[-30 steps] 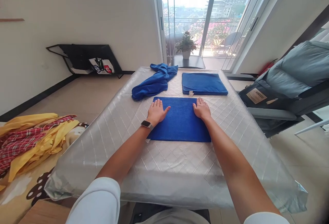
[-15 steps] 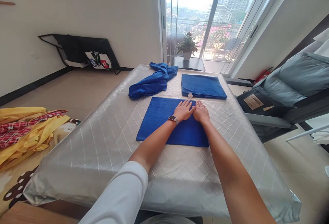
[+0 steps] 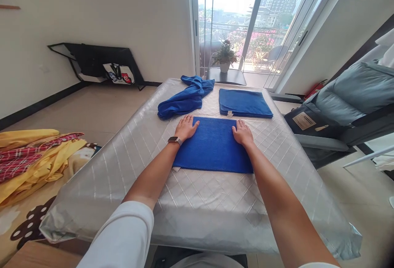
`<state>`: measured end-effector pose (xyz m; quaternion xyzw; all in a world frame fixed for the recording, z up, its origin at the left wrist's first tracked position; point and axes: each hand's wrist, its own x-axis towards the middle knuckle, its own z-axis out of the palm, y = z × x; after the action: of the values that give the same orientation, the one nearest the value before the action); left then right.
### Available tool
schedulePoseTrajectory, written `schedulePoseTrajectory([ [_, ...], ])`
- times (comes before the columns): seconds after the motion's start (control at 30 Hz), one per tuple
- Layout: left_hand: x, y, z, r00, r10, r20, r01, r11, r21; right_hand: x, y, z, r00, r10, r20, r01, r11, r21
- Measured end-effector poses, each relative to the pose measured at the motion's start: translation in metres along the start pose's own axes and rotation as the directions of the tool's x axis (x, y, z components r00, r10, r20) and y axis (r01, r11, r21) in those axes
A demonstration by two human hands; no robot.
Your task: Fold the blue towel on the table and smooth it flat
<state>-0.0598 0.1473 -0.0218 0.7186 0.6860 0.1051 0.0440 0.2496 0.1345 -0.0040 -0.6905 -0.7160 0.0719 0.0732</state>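
A blue towel, folded into a flat rectangle, lies on the table in front of me. My left hand rests flat at its far left corner, fingers stretched out and thumb apart. At the far right corner my right hand lies on the edge, its fingers also extended. Neither hand grips the cloth. Beyond, to the right, is a neat stack of folded blue towels with a small white tag at its near edge. A crumpled blue towel lies loosely at the far left.
A silver quilted cover drapes the table. A grey armchair stands close on the right. Yellow and red plaid cloths are heaped at the left. Behind the table a potted plant sits on a chair before the glass door.
My left hand has slid left, from beside the right hand to the towel's far left corner. The towel's left edge has shifted slightly right. My right hand stays near the far right corner.
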Motion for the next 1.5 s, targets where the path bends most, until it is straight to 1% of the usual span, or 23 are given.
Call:
schedulePoseTrajectory([
  [0.33,-0.001,0.003,0.001,1.0,-0.008,-0.019,0.007,0.999,-0.032,0.003,0.001,0.001,1.0,0.008,0.004,-0.008,0.999,-0.034],
  [0.6,-0.002,0.003,0.002,0.999,0.008,-0.04,-0.01,1.0,-0.03,0.003,0.002,0.001,1.0,0.007,0.005,-0.007,1.0,-0.024],
  [0.67,-0.002,0.004,0.0,1.0,0.002,-0.022,-0.002,1.0,-0.015,0.003,0.002,0.001,1.0,0.006,0.002,-0.006,1.0,-0.018],
  [0.8,0.0,0.005,-0.008,0.999,-0.009,0.05,0.007,1.0,0.031,0.002,0.002,0.001,1.0,0.011,0.006,-0.011,1.0,-0.002],
  [0.87,0.002,0.01,-0.013,0.999,-0.029,0.041,0.027,0.997,0.066,0.002,0.001,0.001,1.0,0.012,0.003,-0.012,1.0,0.009],
  [0.93,0.004,0.024,-0.016,0.999,-0.042,-0.025,0.044,0.996,0.079,0.001,0.0,0.001,1.0,0.013,-0.001,-0.013,1.0,0.018],
  [0.97,0.004,0.036,-0.016,0.998,-0.026,-0.053,0.029,0.997,0.069,0.001,0.0,0.001,1.0,0.014,-0.002,-0.014,1.0,0.02],
  [1.0,0.004,0.051,-0.015,0.998,0.016,-0.065,-0.013,0.999,0.047,0.002,0.0,0.001,1.0,0.014,-0.004,-0.014,1.0,0.022],
  [1.07,0.003,0.088,-0.008,0.985,0.168,-0.036,-0.169,0.986,-0.01,0.001,0.0,0.002,1.0,0.013,-0.011,-0.013,1.0,0.025],
  [1.13,0.0,0.129,0.002,0.94,0.341,0.008,-0.34,0.938,-0.07,0.001,0.002,0.002,1.0,0.004,-0.016,-0.004,1.0,0.022],
  [1.2,-0.003,0.163,0.014,0.896,0.444,0.016,-0.44,0.89,-0.117,-0.001,0.003,0.002,1.0,-0.014,-0.016,0.014,1.0,0.005],
  [1.23,-0.004,0.175,0.019,0.888,0.46,0.016,-0.454,0.88,-0.138,-0.001,0.004,0.002,1.0,-0.022,-0.015,0.022,1.0,-0.007],
  [1.27,-0.005,0.183,0.023,0.889,0.457,0.017,-0.449,0.88,-0.155,-0.002,0.004,0.002,1.0,-0.027,-0.015,0.026,1.0,-0.016],
  [1.3,-0.004,0.186,0.026,0.897,0.442,0.021,-0.433,0.886,-0.167,-0.002,0.004,0.001,0.999,-0.029,-0.015,0.028,0.999,-0.023],
  [1.33,-0.004,0.185,0.028,0.906,0.423,0.03,-0.412,0.895,-0.172,-0.002,0.004,0.001,1.0,-0.027,-0.014,0.027,0.999,-0.026],
  [1.4,-0.001,0.171,0.027,0.922,0.383,0.055,-0.371,0.915,-0.158,-0.002,0.002,0.001,1.0,-0.017,-0.011,0.017,1.0,-0.024],
  [1.5,0.004,0.133,0.019,0.949,0.307,0.077,-0.298,0.948,-0.111,0.0,0.0,0.001,1.0,0.002,-0.004,-0.002,1.0,-0.012],
])
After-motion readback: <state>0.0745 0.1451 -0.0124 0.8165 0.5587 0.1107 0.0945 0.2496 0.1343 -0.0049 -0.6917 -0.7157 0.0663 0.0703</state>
